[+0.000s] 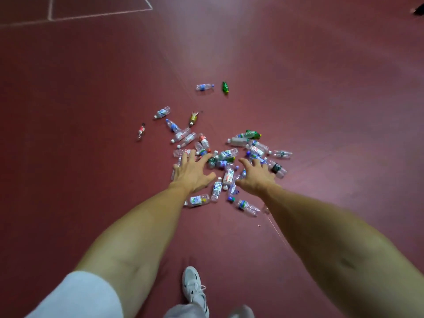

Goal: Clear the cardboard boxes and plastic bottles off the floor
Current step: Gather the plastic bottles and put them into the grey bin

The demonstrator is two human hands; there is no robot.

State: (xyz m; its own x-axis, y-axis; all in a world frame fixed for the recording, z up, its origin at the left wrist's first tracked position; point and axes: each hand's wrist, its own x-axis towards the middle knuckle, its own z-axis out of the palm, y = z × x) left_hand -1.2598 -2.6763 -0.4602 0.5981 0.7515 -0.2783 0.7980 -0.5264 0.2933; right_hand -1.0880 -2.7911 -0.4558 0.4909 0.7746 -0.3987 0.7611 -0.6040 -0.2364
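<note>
White sleeve [75, 294] on the left upper arm nearest of all, then a white sneaker [193, 288] planted on the dark red floor [91, 111], with pale trousers cut off at the bottom edge. Both bare arms stretched forward and down toward a heap of plastic bottles [226, 154]. Over the heap's left side, the left hand [191, 173], fingers [191, 156] straight and apart, clamped on nothing; over its right side, the right hand [257, 177], fingers [244, 162] likewise splayed and holding nothing. Cannot tell whether the fingertips touch bottles or hover just above them.

Judged barely begun: bottles on their sides all over the floor, most bunched in the heap under the hands, several strays beyond it, among them a green bottle [225, 87] and a clear blue-labelled bottle [204, 87] well apart at the far side, and a small red-labelled bottle [141, 130] off to the left. None lifted; no bag or bin in sight to take them. No cardboard boxes in view, so no telling whether cleared or lying elsewhere.

Hard to make out: label print blurred, bottles beneath the palms hidden, a dark object [417, 11] cut off at the top right corner and not identifiable
</note>
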